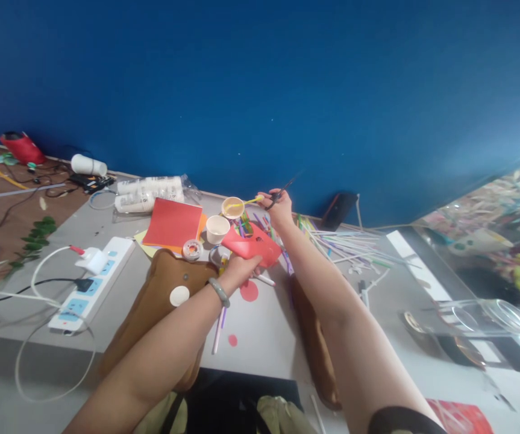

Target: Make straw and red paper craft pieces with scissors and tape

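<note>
My left hand [240, 269] is closed on a red paper [264, 246] that has small dark holes in it. Farther forward, my right hand [278, 208] holds dark scissors [282, 193] and a thin yellow stick [251, 201], whose far end reaches over a paper cup [233, 208] with pale content. A second white paper cup [218, 229] stands just in front of that one. Below my left hand, a round red paper piece [249, 291] and a smaller red one [232, 340] lie on the table.
Red and orange sheets [172, 223] and bagged paper cups [151, 193] lie at the back left. A power strip [92, 286] with cables is on the left. Brown cushion-like pieces [151, 307] flank the work area. White sticks [350, 244] and a clear container [490, 317] are on the right.
</note>
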The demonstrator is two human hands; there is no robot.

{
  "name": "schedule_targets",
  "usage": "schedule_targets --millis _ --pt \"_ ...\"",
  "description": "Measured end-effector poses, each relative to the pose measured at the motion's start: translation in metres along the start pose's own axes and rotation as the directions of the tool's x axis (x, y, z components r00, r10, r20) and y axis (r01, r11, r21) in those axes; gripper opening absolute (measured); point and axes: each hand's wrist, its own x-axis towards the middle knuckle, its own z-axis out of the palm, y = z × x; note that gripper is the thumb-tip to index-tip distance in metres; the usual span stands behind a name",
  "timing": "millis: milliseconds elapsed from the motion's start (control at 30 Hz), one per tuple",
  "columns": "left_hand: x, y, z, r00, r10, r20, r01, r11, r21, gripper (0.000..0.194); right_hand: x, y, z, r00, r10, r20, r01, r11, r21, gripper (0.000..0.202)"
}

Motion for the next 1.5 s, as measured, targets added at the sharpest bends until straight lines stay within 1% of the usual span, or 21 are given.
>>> schedule_targets --millis 233,400,467,533,600,667,767,867,933,967,1033,1100,1200,1267,1300,1367,1433,1500 --pt "0.001 -0.001 0.001 1.000 -0.003 -0.004 0.003 1.000 -0.013 0.030 0.001 0.003 0.002 0.999 -0.016 -0.051 0.018 0.999 0.047 0.053" --pt "0.005 -0.005 0.001 1.000 0.009 0.003 -0.009 1.000 -0.024 0.029 0.002 0.002 0.006 0.995 -0.003 -0.102 0.004 1.000 0.010 0.048" --pt "0.006 -0.006 0.001 1.000 0.017 0.010 -0.016 1.000 -0.017 0.030 0.003 0.001 0.006 0.993 -0.010 -0.121 0.007 1.000 -0.027 0.044" --pt "0.006 -0.006 0.001 1.000 0.014 0.015 -0.014 1.000 -0.007 0.030 0.005 0.000 0.007 0.989 -0.013 -0.146 -0.002 0.995 -0.098 0.039" --pt "0.005 -0.006 0.001 1.000 0.000 0.014 0.000 1.000 -0.002 0.029 0.007 -0.002 0.009 0.984 -0.006 -0.180 -0.026 0.985 -0.173 0.035" --pt "0.005 -0.005 0.001 1.000 -0.005 0.012 0.005 1.000 0.000 0.029 0.009 -0.006 0.014 0.979 0.006 -0.205 -0.047 0.979 -0.199 0.033" --pt "0.007 -0.008 0.000 0.999 0.027 0.020 -0.027 1.000 -0.005 0.027 0.010 -0.016 0.023 0.980 0.041 -0.195 -0.068 0.989 -0.134 0.032" --pt "0.013 -0.016 0.000 0.997 0.074 0.023 -0.075 0.997 0.001 0.026 0.010 -0.030 0.031 0.986 0.106 -0.132 -0.113 0.992 -0.049 0.031" --pt "0.018 -0.021 0.000 0.994 0.107 0.018 -0.107 0.994 0.005 0.028 0.010 -0.040 0.031 0.986 0.139 -0.087 -0.143 0.989 -0.042 0.028" --pt "0.019 -0.023 0.000 0.992 0.121 0.017 -0.121 0.993 0.001 0.029 0.009 -0.046 0.030 0.988 0.136 -0.074 -0.141 0.988 -0.059 0.027" --pt "0.021 -0.025 0.000 0.989 0.144 0.024 -0.143 0.990 -0.013 0.030 0.005 -0.058 0.023 0.993 0.097 -0.061 -0.104 0.987 -0.120 0.026" --pt "0.022 -0.026 0.000 0.988 0.146 0.042 -0.146 0.989 -0.009 0.031 -0.006 -0.071 0.014 0.998 0.041 -0.040 -0.048 0.981 -0.186 0.028" --pt "0.023 -0.028 0.001 0.991 0.125 0.041 -0.125 0.992 0.010 0.033 -0.036 -0.087 -0.005 1.000 -0.013 0.020 0.018 0.966 -0.257 0.031" --pt "0.024 -0.030 0.000 0.994 0.109 0.018 -0.110 0.994 0.007 0.031 -0.062 -0.091 -0.020 0.997 -0.018 0.075 0.040 0.952 -0.304 0.035" --pt "0.026 -0.031 0.000 0.995 0.098 0.009 -0.098 0.995 0.007 0.031 -0.075 -0.092 -0.029 0.996 -0.028 0.086 0.056 0.936 -0.347 0.038" --pt "0.028 -0.032 -0.001 0.992 0.101 0.078 -0.104 0.994 0.026 0.033 -0.098 -0.088 -0.047 0.996 -0.042 0.083 0.076 0.881 -0.468 0.041" --pt "0.028 -0.031 -0.003 0.978 0.149 0.144 -0.151 0.989 -0.002 0.035 -0.119 -0.081 -0.065 0.997 -0.040 0.064 0.069 0.833 -0.549 0.041" --pt "0.027 -0.028 -0.005 0.968 0.183 0.173 -0.186 0.983 -0.001 0.034 -0.137 -0.073 -0.077 0.998 -0.043 0.035 0.055 0.780 -0.624 0.045"
